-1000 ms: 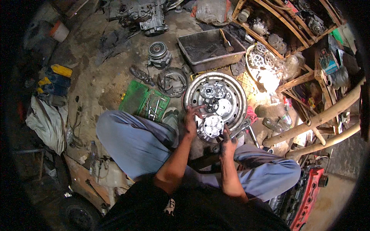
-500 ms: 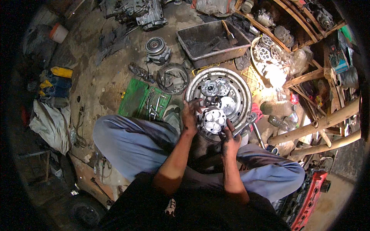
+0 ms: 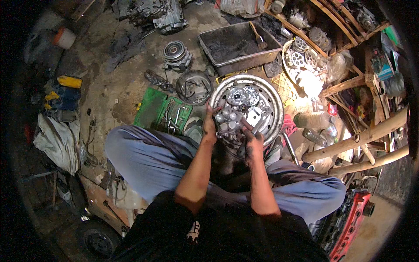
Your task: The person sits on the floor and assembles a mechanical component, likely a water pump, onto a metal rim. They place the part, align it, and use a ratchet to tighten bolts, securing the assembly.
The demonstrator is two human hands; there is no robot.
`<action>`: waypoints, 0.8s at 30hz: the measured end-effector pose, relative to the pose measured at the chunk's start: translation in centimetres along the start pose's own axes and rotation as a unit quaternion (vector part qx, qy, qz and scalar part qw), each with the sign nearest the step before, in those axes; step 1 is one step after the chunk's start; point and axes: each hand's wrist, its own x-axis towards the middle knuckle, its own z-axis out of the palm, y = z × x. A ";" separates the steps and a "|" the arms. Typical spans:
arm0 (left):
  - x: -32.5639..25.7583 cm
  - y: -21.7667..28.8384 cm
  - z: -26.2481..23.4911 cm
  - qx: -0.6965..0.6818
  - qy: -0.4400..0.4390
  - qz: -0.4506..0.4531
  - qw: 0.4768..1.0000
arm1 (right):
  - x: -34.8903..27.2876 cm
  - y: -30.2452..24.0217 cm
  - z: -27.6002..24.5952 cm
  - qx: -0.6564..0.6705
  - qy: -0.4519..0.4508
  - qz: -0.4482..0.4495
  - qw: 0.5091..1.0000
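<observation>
Right now both hands are down at the center of the frame, on a pale metal part (image 3: 233,122) sitting in a round metal basin (image 3: 271,101). The left hand (image 3: 209,125) is curled around the part's left side, gripping it; the right hand (image 3: 253,139) presses on its lower right with fingers bent, though whether it holds a tool I cannot tell. More bright metal pieces lie in the basin just above the part. Left of the basin, an open green tool case (image 3: 161,112) rests on the dirt floor (image 3: 109,87), with a dark round component (image 3: 193,86) just above it and a pulley-like part (image 3: 176,52) higher up. At upper center sits a grimy rectangular tray (image 3: 238,46) with a brush (image 3: 258,36) in it. Wooden poles (image 3: 362,135) cross the right side, plastic bottles (image 3: 316,126) beside them. A red engine cover (image 3: 349,231) shows at lower right, a yellow-and-blue item (image 3: 63,94) at left.
</observation>
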 end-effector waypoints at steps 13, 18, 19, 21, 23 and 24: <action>-2.9 3.5 1.9 0.276 0.003 0.009 0.961 | -2.6 -8.4 -3.8 0.155 -0.035 -0.079 0.984; -4.0 4.3 3.7 0.283 -0.001 -0.034 0.958 | -2.7 -7.0 -5.7 0.222 -0.022 -0.079 0.972; -3.1 4.0 3.0 0.249 -0.010 -0.042 0.967 | -3.2 -7.1 -5.3 0.232 -0.022 -0.067 0.970; -0.3 3.1 -0.1 0.155 -0.026 -0.068 0.985 | -4.5 -8.0 -4.4 0.240 -0.042 -0.016 0.970; -0.3 3.3 -0.1 0.129 -0.008 -0.146 0.981 | -4.2 -7.7 -5.4 0.260 -0.027 -0.044 0.964; -1.1 3.5 0.4 0.120 -0.008 -0.156 0.980 | -3.9 -7.7 -5.8 0.271 -0.020 -0.057 0.961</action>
